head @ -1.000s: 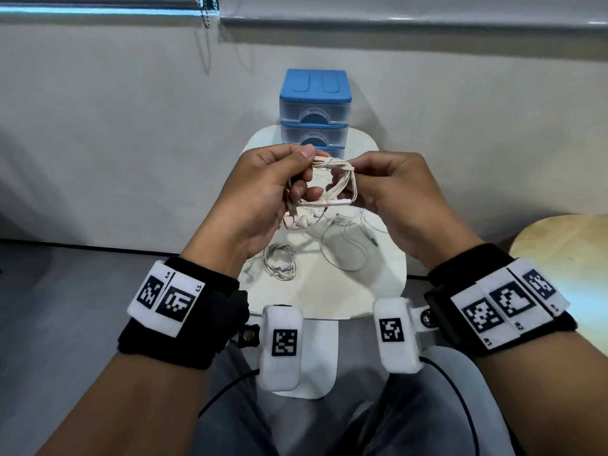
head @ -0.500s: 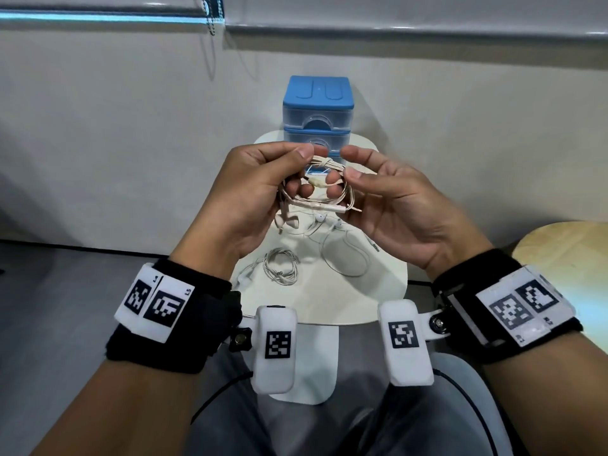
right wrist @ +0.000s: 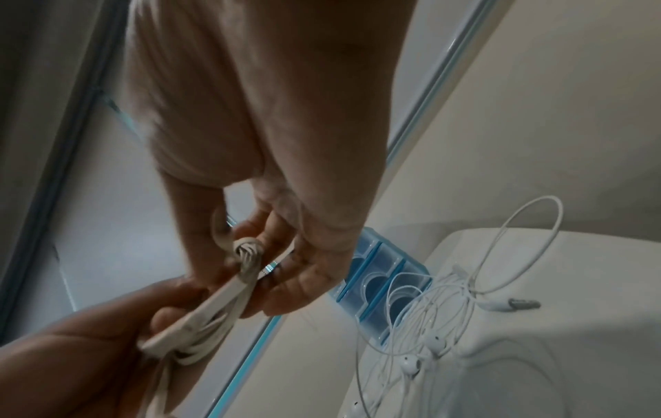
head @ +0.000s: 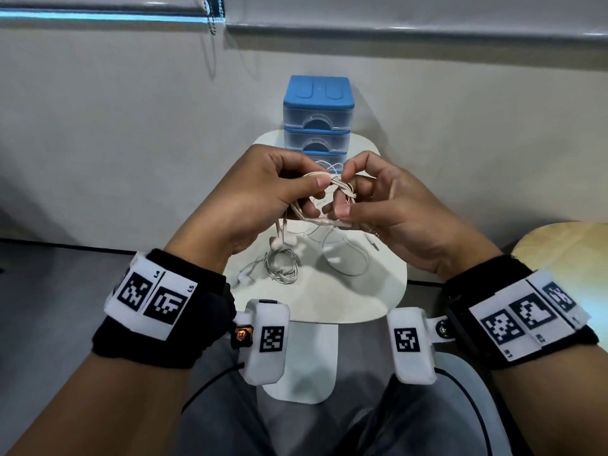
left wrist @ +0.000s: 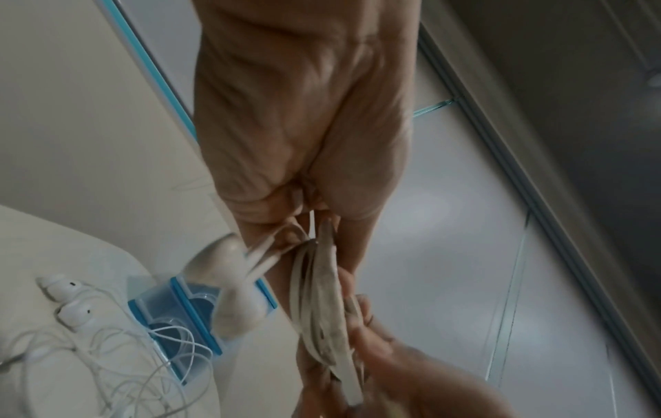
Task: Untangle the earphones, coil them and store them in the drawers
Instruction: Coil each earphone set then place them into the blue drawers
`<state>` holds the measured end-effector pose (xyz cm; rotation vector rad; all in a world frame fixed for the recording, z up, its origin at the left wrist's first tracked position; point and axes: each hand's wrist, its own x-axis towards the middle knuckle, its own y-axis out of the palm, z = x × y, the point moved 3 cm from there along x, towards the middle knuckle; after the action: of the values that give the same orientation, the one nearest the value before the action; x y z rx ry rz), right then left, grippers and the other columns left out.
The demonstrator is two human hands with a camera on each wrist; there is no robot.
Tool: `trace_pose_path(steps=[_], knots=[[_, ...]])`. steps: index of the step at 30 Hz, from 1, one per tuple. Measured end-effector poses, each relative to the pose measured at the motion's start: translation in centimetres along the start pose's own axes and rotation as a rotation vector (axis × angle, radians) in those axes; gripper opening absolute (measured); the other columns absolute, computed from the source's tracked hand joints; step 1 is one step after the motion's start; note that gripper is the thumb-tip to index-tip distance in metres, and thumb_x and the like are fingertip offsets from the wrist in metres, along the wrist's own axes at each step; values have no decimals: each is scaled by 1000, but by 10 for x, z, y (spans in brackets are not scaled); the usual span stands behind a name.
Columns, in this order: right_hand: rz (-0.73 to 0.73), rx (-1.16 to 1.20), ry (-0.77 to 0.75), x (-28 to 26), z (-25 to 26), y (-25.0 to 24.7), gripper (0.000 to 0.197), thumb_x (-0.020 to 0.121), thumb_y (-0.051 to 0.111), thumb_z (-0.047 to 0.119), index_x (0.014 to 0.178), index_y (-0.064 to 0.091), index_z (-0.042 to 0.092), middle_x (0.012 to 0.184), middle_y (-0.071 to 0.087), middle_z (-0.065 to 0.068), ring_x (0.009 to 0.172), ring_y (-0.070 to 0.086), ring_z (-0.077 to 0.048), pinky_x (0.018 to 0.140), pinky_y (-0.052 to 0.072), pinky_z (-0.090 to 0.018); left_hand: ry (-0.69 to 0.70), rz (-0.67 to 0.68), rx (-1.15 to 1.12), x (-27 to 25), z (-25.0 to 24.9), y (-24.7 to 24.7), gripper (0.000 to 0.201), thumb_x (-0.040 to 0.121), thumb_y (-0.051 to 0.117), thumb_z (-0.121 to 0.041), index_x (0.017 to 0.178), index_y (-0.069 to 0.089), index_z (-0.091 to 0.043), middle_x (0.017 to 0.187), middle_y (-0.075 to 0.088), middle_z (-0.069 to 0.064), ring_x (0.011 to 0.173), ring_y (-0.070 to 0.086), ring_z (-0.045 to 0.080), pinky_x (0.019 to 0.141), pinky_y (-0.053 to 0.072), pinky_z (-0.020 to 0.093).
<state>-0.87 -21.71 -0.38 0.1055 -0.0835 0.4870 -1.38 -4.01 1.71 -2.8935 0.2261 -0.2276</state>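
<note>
Coiling is nearly done: left hand (head: 263, 195) fingers pinch the beige earphones (head: 332, 205) while right hand (head: 388, 209) fingers pinch the wrap, which likely needs tucking before a drawer unit (head: 317, 116) at the desk's far edge.

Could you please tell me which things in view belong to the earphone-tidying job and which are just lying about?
Belonging to the job:
- beige flat-cable earphones, held by left hand and right hand
- white round-cable earphones on the table
- blue-topped clear plastic drawer unit

Just lying about:
- white rounded table
- pale wooden stool
- window-blind bead cord
</note>
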Motion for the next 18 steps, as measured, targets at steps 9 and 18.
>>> trace_pose_path(steps=[9,18], knots=[[-61,-277,22,-1,6,6,38,106,46,3,139,47,22,105,72,-20,98,76,-29,87,59,-41,42,-200,-93,5,-1,-15,13,96,66,-7,104,77,-4,71,67,-1,55,59,9,81,61,45],[16,-349,68,-3,4,9,31,106,47,12,130,57,29,115,76,-1,111,71,-18,99,46,-42,98,-267,-86,5,-5,-27,10,96,67,-9,97,77,-7,71,68,-3,57,62,12,74,59,43]])
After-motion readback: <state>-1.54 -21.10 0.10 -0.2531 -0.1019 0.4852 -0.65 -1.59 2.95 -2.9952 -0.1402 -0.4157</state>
